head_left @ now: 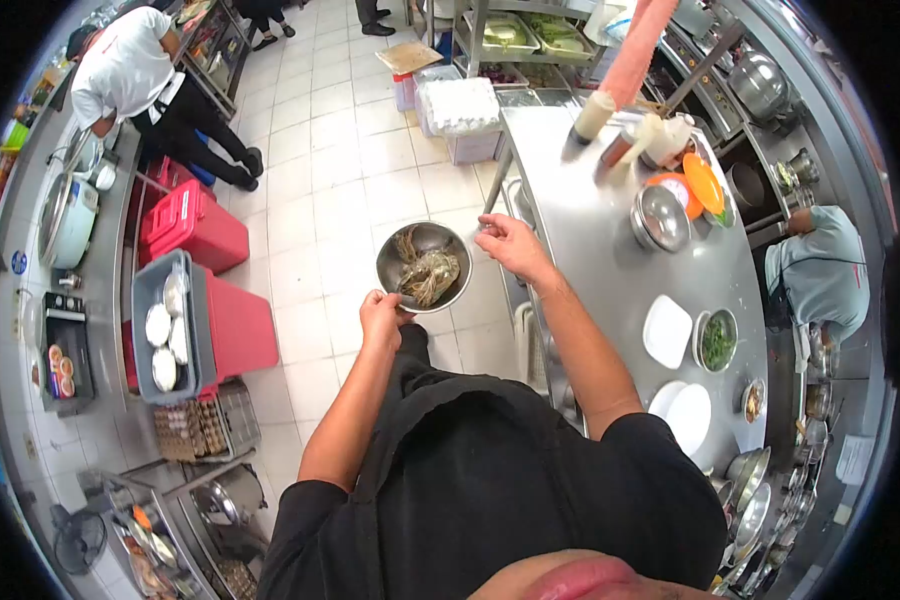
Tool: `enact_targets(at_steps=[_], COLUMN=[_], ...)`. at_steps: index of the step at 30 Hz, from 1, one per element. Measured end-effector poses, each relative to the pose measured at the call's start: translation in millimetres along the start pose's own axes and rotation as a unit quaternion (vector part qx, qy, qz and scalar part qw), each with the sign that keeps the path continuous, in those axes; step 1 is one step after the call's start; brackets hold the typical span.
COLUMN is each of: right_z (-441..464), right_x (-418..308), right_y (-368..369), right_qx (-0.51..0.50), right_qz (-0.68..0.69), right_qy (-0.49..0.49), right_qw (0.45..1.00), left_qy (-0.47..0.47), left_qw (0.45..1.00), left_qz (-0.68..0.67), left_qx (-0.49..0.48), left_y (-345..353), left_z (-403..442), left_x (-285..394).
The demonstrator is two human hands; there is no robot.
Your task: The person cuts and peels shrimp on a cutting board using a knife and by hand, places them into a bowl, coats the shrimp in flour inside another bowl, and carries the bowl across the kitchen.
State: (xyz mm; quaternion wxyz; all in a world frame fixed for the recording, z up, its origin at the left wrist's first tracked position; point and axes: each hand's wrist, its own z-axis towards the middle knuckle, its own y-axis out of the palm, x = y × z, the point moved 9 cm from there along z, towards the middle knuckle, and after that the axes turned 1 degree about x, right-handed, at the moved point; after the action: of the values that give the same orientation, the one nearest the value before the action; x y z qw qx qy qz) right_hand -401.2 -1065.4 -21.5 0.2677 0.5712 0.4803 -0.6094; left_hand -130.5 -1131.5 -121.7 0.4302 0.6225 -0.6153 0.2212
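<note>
From where I watch, a kitchen floor of glossy pale square tiles [305,235] runs up through twelve o'clock. The smooth, reflective metal tabletop [590,235] spans from one to four o'clock. A person in a white shirt [125,75] bends at ten o'clock, and another in a pale shirt [825,270] is at three. At nine I see a rigid red bin [192,225], and near it a grey tub [150,345] with rounded white pieces inside.

On the tabletop, at four o'clock, lie round white plates [685,415]; above them are a white rounded-square dish [667,331] and a bowl of leafy greens [716,342]. Shiny metal bowls [662,220] and an oval orange plate [705,182] sit toward two.

At the centre, clear of the tabletop and above the floor, is my round, polished metal bowl [388,258]. My left hand [378,318] is clamped on its rim at about seven o'clock. My right hand [512,246] hovers just beside the rim at two, fingers loosely bent; I cannot tell whether it pinches anything. Inside the bowl lies a glistening brownish clump [432,275] with stringy strands.
</note>
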Motion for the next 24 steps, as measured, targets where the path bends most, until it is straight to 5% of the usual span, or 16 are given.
enact_targets(at_steps=[10,18,24], right_z=[159.8,335.1,579.9], right_x=[40.8,16.8,6.6], right_y=[-60.8,-119.2,-212.4], right_qx=[0.134,0.205,0.216], right_qz=[0.064,0.156,0.178], right_qy=[0.152,0.107,0.051], right_qw=[0.977,0.960,0.959], left_qy=[-0.036,-0.042,-0.013], left_qw=[0.997,0.994,0.998], left_qz=[0.015,0.050,0.043], left_qx=[-0.066,-0.088,-0.047], left_y=[53.6,129.4,165.7], left_z=[228.4,356.1,459.5], left_x=[105.1,193.7,225.3])
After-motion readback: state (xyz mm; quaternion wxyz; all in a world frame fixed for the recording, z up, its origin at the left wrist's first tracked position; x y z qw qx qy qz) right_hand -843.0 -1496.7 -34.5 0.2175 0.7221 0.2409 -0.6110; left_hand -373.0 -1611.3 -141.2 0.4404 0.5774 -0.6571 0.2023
